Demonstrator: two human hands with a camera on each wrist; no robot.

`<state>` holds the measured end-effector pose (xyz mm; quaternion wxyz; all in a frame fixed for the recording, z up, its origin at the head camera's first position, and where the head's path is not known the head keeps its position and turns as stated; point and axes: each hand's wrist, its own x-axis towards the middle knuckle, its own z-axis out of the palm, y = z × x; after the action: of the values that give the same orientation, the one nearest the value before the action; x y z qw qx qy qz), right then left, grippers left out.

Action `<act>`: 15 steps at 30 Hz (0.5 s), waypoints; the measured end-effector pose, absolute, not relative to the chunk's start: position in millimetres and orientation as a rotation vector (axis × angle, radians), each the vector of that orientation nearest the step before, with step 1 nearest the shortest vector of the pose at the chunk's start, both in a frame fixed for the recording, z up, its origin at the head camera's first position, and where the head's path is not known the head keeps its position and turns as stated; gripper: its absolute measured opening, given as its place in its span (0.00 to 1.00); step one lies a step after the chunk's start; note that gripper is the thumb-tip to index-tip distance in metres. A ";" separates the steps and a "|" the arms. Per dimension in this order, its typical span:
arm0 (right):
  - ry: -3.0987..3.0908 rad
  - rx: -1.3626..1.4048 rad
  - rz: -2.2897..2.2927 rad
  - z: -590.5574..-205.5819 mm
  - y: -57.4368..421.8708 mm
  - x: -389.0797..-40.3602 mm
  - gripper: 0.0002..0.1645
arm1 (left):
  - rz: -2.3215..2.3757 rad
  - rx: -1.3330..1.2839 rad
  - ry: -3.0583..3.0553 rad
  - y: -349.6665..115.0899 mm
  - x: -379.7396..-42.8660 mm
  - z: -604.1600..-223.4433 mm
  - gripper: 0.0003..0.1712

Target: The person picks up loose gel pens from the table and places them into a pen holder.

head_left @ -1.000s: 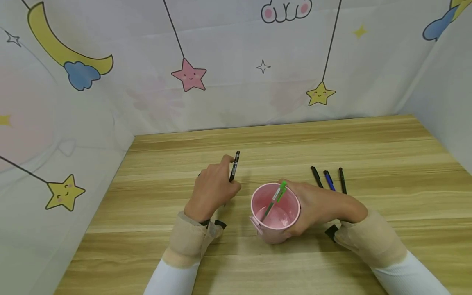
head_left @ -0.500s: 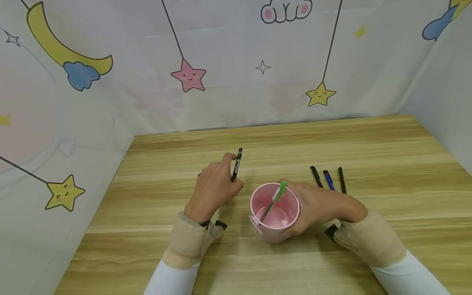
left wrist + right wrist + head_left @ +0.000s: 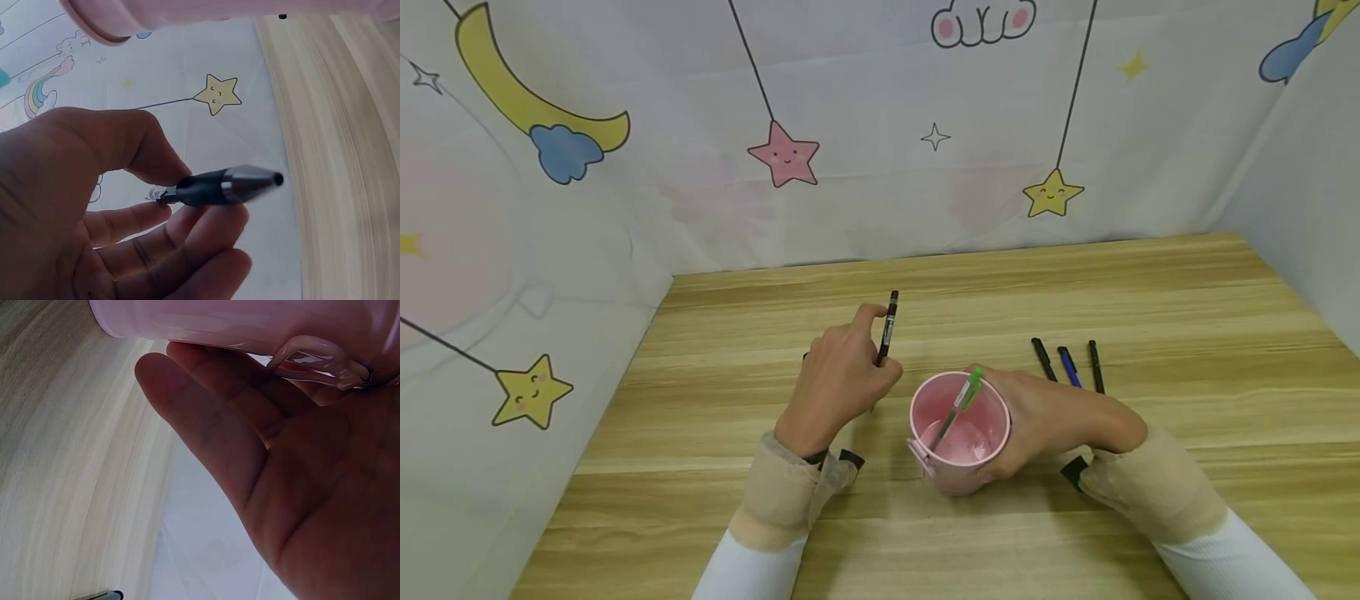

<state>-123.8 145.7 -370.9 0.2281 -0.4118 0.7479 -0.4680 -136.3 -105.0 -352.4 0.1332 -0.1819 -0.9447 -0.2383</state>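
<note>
My left hand (image 3: 838, 371) pinches a black pen (image 3: 889, 327) between thumb and fingers, left of the pink bucket. Close up in the left wrist view, the pen (image 3: 209, 189) shows its dark grip and silver tip, apart from the bucket (image 3: 187, 11) above. My right hand (image 3: 1052, 412) grips the outside of the upright pink bucket (image 3: 951, 479) from the right. The right wrist view shows fingers (image 3: 206, 425) under the bucket's side, near its handle loop (image 3: 315, 347). One green pen (image 3: 970, 392) leans inside the bucket.
Beyond my right hand lie a black pen (image 3: 1043, 358), a blue pen (image 3: 1070, 367) and another dark pen (image 3: 1097, 367) on the wooden table (image 3: 760, 308). A small dark tip (image 3: 806, 356) shows beside the left hand. A patterned cloth (image 3: 880, 208) stands behind.
The left hand has shifted slightly right toward the bucket, and the pen's upper end has moved up and right. My right hand, the bucket and the green pen stay put.
</note>
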 end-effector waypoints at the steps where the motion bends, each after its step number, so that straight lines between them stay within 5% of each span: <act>1: 2.065 -1.129 -1.284 -373.1 146.4 -124.6 0.51 | -0.697 -0.530 -2.734 -104.6 -136.1 -351.7 0.33; 15: 2.180 -1.135 -1.200 -368.7 145.9 -122.0 0.46 | -0.782 -0.567 -2.664 -101.6 -134.4 -344.1 0.33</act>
<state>-122.0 145.9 -368.7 0.2018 -0.4064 0.7808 -0.4295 -134.4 -101.6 -344.1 0.1533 -0.1978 -0.9290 -0.2726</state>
